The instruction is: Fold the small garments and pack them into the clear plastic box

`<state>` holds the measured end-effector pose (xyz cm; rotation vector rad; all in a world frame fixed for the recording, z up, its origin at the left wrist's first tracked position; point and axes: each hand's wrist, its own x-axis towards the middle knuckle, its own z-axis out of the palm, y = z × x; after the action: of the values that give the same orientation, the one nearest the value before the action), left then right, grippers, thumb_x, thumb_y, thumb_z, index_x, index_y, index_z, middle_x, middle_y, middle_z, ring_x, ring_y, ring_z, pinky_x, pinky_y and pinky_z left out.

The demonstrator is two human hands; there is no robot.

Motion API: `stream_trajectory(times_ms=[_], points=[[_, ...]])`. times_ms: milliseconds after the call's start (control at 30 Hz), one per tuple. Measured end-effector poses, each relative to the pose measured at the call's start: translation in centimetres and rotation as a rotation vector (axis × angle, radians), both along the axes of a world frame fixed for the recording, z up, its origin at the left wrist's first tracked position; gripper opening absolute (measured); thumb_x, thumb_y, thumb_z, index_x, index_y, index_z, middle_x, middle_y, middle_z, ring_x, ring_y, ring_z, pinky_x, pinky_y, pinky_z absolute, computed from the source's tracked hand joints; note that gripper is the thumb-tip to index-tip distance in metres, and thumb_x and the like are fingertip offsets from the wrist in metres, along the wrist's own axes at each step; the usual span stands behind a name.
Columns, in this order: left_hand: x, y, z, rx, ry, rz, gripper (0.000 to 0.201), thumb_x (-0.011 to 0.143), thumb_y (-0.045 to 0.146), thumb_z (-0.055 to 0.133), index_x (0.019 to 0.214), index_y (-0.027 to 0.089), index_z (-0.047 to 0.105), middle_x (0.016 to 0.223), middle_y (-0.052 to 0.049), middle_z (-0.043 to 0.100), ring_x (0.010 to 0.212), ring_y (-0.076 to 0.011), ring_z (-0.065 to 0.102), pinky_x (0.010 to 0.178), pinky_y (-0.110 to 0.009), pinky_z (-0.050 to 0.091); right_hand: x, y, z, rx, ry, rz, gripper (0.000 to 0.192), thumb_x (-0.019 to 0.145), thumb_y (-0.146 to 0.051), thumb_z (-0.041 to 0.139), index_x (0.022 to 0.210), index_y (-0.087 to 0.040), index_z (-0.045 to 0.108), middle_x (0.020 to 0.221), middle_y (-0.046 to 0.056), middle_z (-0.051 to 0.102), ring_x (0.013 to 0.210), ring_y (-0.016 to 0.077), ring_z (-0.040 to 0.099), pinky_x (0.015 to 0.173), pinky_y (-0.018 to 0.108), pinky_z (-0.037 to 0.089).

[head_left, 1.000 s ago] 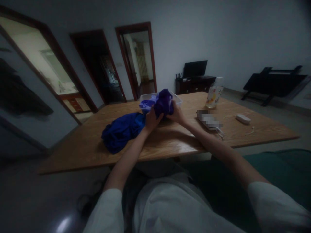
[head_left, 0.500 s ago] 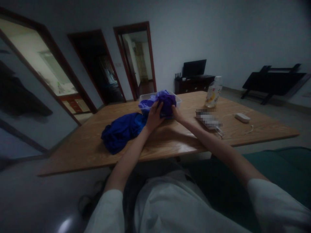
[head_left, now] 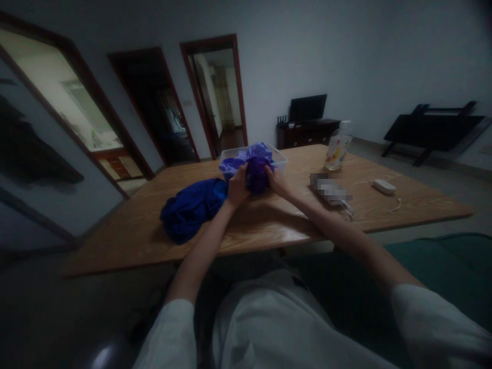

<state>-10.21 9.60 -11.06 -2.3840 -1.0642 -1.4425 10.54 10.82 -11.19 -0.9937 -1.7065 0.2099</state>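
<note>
Centrally, both forearms extend forward over the wooden table [head_left: 269,225], converging on a bunched purple cloth [head_left: 257,173] held just in front of a clear plastic tub [head_left: 282,160]. Left hand [head_left: 237,186]: fingers curled, clasping the cloth's left side. Right hand [head_left: 277,182]: fingers closed on its right side, thumb uppermost. A blue garment [head_left: 192,206] lies heaped on the table, left of the left wrist. A bottle [head_left: 338,146] stands farther right, well apart.

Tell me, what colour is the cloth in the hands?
Purple, seen in the head view: the cloth is bunched between the left hand and right hand.
</note>
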Motion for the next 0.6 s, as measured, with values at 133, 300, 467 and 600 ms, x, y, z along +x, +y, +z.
stream_trajectory(times_ms=[133,300,467,600], points=[[0.2,-0.4,0.4,-0.090,-0.150,0.061,0.087,0.082,0.050,0.083,0.154,0.020,0.044,0.126,-0.015,0.076,0.108,-0.0333,0.077,0.087,-0.035,0.058,0.0,-1.3,0.4,0.153,-0.195,-0.035,0.074,0.098,-0.085,0.036,0.100,-0.019,0.068,0.083,0.011,0.068,0.082,0.0318,0.068,0.089,0.051,0.059],[-0.5,0.2,0.3,-0.128,-0.190,0.087,0.084,0.073,0.059,0.086,0.141,0.016,0.060,0.096,-0.012,0.080,0.088,-0.0333,0.079,0.075,-0.036,0.057,-0.1,-2.7,1.1,0.368,-0.259,-0.005,0.084,0.095,-0.073,0.058,0.158,-0.020,0.041,0.156,0.021,0.046,0.147,0.0427,0.047,0.120,0.063,0.045],[-0.6,1.0,-1.0,-0.129,-0.265,0.024,0.043,0.073,0.057,0.083,0.091,0.019,0.073,0.085,-0.010,0.078,0.084,-0.0303,0.078,0.078,-0.039,0.060,0.0,-3.4,1.6,0.358,-0.377,0.087,0.079,0.102,-0.058,0.054,0.170,-0.028,0.027,0.172,0.015,0.029,0.160,0.0409,0.030,0.129,0.065,0.033],[0.0,1.2,-2.0,-0.170,-0.376,-0.038,0.043,0.073,0.052,0.085,0.099,0.019,0.073,0.093,-0.010,0.079,0.090,-0.0287,0.078,0.084,-0.043,0.064,0.1,-3.6,1.8,0.363,-0.431,0.131,0.074,0.106,-0.057,0.046,0.172,-0.030,0.024,0.178,0.010,0.020,0.164,0.0373,0.023,0.133,0.064,0.025]])
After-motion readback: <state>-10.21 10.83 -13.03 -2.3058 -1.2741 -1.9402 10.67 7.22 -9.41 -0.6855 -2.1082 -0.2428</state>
